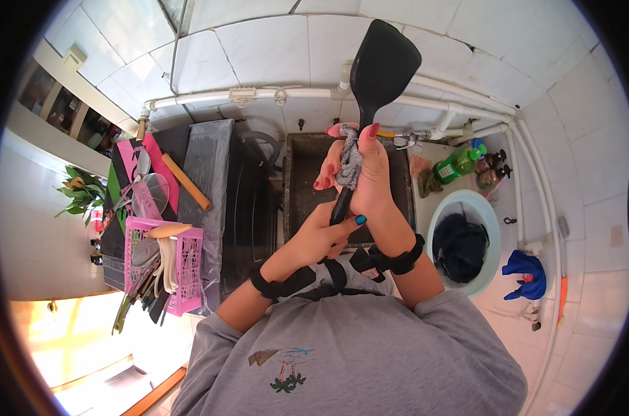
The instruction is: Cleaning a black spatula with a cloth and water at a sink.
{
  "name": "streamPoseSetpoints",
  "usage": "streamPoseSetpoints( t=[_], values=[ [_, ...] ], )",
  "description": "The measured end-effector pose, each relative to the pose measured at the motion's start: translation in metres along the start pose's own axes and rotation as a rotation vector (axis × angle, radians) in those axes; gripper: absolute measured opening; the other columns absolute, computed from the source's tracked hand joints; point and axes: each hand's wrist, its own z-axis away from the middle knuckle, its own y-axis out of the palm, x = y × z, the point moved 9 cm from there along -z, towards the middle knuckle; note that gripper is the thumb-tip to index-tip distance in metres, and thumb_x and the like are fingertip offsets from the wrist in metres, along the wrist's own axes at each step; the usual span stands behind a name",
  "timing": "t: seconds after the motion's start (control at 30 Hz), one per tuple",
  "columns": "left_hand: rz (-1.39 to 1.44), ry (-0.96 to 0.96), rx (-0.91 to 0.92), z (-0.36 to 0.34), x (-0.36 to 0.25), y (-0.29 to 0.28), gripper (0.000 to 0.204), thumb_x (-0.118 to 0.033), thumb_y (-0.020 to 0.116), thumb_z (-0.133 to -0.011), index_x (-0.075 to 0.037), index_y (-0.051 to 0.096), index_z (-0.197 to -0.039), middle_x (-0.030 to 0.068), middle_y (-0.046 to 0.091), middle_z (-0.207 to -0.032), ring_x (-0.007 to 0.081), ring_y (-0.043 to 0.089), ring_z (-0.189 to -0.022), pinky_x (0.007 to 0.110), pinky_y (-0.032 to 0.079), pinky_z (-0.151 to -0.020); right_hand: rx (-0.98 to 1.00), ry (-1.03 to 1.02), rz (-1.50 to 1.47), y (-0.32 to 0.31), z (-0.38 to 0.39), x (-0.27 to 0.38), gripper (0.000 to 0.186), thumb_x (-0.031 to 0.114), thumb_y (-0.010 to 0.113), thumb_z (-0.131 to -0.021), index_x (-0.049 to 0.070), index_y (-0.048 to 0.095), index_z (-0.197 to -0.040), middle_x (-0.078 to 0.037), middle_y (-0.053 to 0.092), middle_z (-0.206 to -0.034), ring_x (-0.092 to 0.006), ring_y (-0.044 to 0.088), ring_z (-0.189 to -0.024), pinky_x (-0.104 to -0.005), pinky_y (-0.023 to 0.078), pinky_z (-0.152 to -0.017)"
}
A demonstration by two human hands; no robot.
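A black spatula is held upright over the dark stone sink, its broad blade toward the tiled wall. My left hand is closed round the lower end of its handle, the thumb lying along it. Higher up the handle, my right hand presses a grey mesh-like scrubber against it. The right thumb rests by the base of the blade, and the other fingers curl in from the left side. The scrubber and fingers hide the middle of the handle.
Behind the sink is a metal tap. To the right are a green bottle, pump bottles and a pale basin with dark cloth. A pink basket of utensils stands left, near a wooden rolling pin.
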Motion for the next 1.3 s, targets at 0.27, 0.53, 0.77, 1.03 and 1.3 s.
streamPoseSetpoints(
  t=[0.27,0.53,0.77,1.03,1.3],
  values=[
    [0.233,-0.153,0.232,0.012,0.009,0.016,0.022,-0.016,0.047,-0.091,-0.009,0.034,-0.075,-0.0046,0.027,-0.051,0.0048,0.025,-0.037,0.022,0.019,-0.035,-0.167,0.142,-0.065,-0.036,-0.018,0.012,0.063,0.064,0.037,-0.083,0.002,0.049,-0.08,-0.004,0.047,-0.053,-0.0206,0.052,-0.046,-0.0361,0.049,-0.048],
    [0.278,-0.141,0.168,0.011,0.01,0.008,0.024,-0.026,0.046,-0.093,-0.011,0.034,-0.079,-0.0028,0.03,-0.054,0.006,0.028,-0.039,0.022,0.021,-0.036,-0.118,0.1,0.15,-0.021,0.012,-0.012,0.05,0.047,0.049,-0.086,-0.003,0.047,-0.082,-0.013,0.053,-0.056,-0.0219,0.056,-0.044,-0.0336,0.05,-0.043],
    [0.219,-0.132,0.16,0.012,0.021,0.016,0.024,-0.028,0.045,-0.093,-0.011,0.035,-0.08,-0.0025,0.029,-0.054,0.0069,0.028,-0.039,0.022,0.023,-0.035,-0.247,0.051,-0.02,-0.044,-0.005,0.005,0.052,0.049,0.053,-0.083,-0.003,0.048,-0.079,-0.011,0.053,-0.056,-0.0225,0.055,-0.043,-0.04,0.053,-0.047],
    [0.177,-0.139,0.123,0.02,0.017,0.018,0.021,-0.025,0.046,-0.093,-0.012,0.034,-0.08,-0.0029,0.028,-0.052,0.006,0.027,-0.037,0.021,0.02,-0.034,-0.221,0.119,0.053,-0.044,-0.002,0.016,0.057,0.057,0.051,-0.08,0.0,0.05,-0.075,-0.008,0.053,-0.058,-0.0168,0.055,-0.047,-0.0307,0.05,-0.05],
    [0.505,-0.163,0.201,0.028,0.004,0.022,0.024,-0.032,0.042,-0.094,-0.013,0.035,-0.081,-0.0038,0.027,-0.051,0.0052,0.025,-0.038,0.02,0.02,-0.035,0.015,0.12,0.262,-0.015,0.03,-0.024,0.061,0.054,0.032,-0.089,-0.003,0.052,-0.086,-0.012,0.059,-0.074,-0.0209,0.06,-0.063,-0.0339,0.051,-0.063]
  ],
)
